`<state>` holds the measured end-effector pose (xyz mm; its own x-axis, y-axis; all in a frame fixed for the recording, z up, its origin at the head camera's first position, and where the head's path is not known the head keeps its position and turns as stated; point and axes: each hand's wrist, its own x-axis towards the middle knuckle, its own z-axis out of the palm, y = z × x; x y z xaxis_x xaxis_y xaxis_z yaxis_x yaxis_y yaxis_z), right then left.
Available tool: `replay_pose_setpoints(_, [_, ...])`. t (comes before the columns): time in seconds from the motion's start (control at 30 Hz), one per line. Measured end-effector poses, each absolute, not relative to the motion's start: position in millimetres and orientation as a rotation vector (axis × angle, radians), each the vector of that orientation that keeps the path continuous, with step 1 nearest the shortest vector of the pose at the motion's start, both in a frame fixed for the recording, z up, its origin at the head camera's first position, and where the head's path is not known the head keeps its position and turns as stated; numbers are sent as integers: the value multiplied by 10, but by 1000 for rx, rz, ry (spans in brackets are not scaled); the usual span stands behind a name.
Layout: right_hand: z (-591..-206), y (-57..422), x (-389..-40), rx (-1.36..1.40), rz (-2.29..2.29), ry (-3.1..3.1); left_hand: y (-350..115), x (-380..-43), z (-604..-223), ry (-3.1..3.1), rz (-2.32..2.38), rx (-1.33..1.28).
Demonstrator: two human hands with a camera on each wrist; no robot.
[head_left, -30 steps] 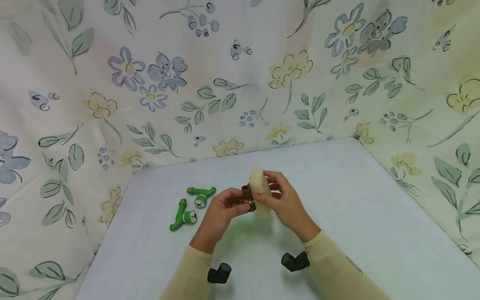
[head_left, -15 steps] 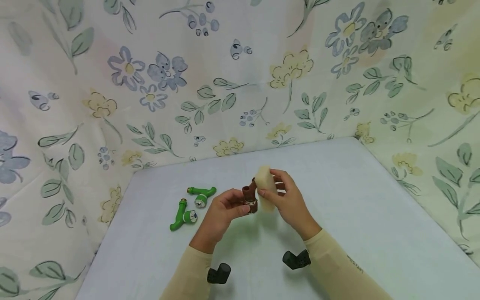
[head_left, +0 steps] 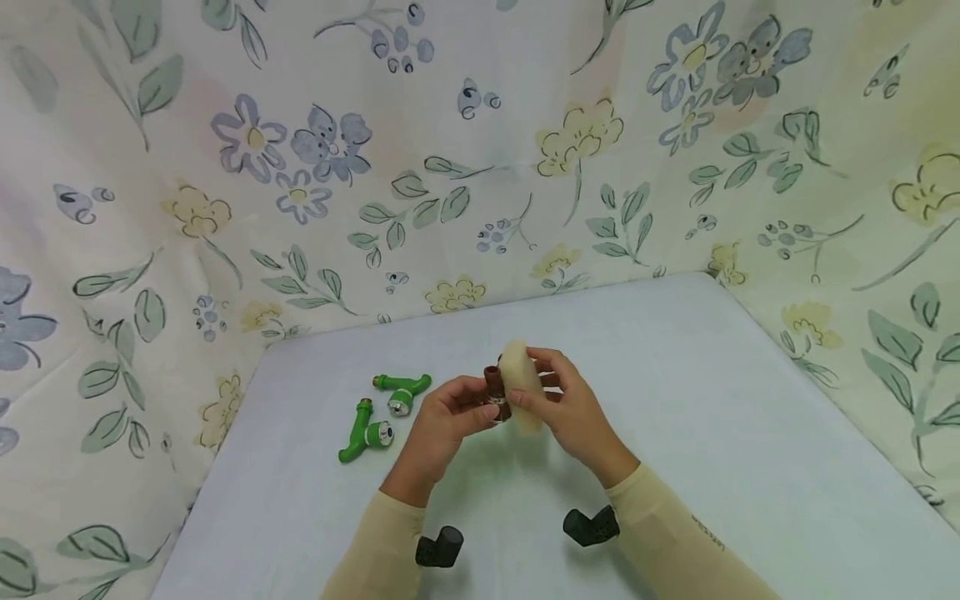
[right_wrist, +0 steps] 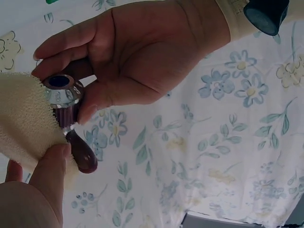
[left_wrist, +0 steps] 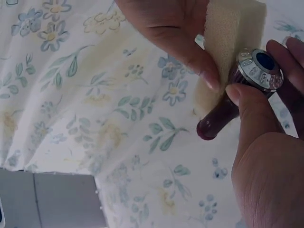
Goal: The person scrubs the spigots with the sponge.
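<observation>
A dark reddish-brown faucet [head_left: 495, 393], with a chrome knob that has a blue centre [left_wrist: 264, 61], is pinched between the thumb and fingers of my left hand [head_left: 444, 423] above the table. My right hand [head_left: 567, 410] grips a thick cream sponge [head_left: 519, 373], thumb on the near side and fingers behind. The sponge [right_wrist: 28, 118] lies against the faucet's side and hides part of its body. In the right wrist view the faucet's curved spout [right_wrist: 82, 154] sticks out below the sponge.
Two green faucets with chrome knobs, one farther back [head_left: 402, 393] and one nearer [head_left: 366, 433], lie on the white table [head_left: 675, 400] left of my hands. A floral curtain [head_left: 420, 150] surrounds the back and sides. Black wrist-worn pieces [head_left: 440, 547] sit on both sleeves.
The sponge shifts right and slightly up half a second ago, showing more of the faucet, then returns left against it. The faucet tilts slightly; the green faucets stay put.
</observation>
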<state>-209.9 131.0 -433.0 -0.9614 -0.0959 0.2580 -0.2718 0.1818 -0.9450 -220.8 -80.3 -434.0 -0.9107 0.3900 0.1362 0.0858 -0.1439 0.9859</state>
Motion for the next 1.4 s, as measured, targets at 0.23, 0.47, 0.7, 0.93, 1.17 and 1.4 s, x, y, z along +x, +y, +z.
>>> replay_pose_setpoints(0.23, [-4269, 1246, -2019, 459, 1962, -2287, -791, -2236, -4403, 1976, 2167, 482])
replay_pose_setpoints(0.47, [-3985, 1216, -1881, 588, 2084, -2186, -791, -2268, -4401, 2024, 2181, 441])
replay_pose_setpoints(0.7, [-3982, 1210, -1896, 590, 2058, -2179, -792, -2256, -4383, 2011, 2176, 454])
replay_pose_setpoints(0.93, [-4044, 1247, -1956, 516, 1972, -2249, -803, -2228, -4362, 1946, 2180, 503])
replay_pose_setpoints(1.17, [-4277, 1336, -2121, 454, 1870, -2302, -827, -2230, -4358, 1889, 2163, 585])
replay_pose_setpoints(1.4, [-4298, 1386, -2186, 353, 1823, -2308, -838, -2226, -4362, 1814, 2187, 617])
